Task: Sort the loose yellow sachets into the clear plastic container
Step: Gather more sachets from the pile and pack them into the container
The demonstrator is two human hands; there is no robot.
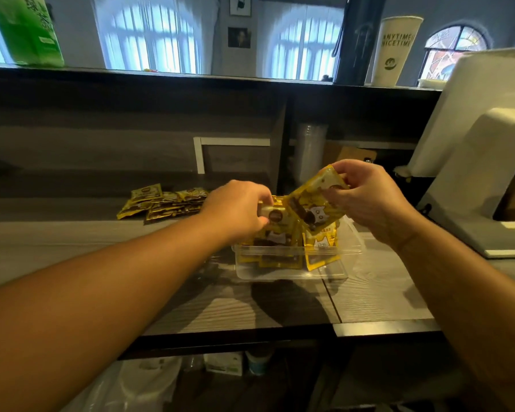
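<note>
Beside a white machine [473, 162], the right hand [369, 200] pinches a tilted yellow sachet [315, 200] over the clear container [292, 270], its long axis running up to the right, while the left hand [235, 209] seemingly grips another sachet [275, 214].

The tall white paper cup [397, 50] standing on the dark upper shelf [191, 73] reads "ANYTIME NICETIME" in dark capitals above a small round logo, while print on the green carton [27, 28] and yellow sachets [317, 200] is illegible.

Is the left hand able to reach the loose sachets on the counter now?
Probably yes: the pile lies open, left of the left hand, nothing between. But that hand already holds a sachet.
</note>
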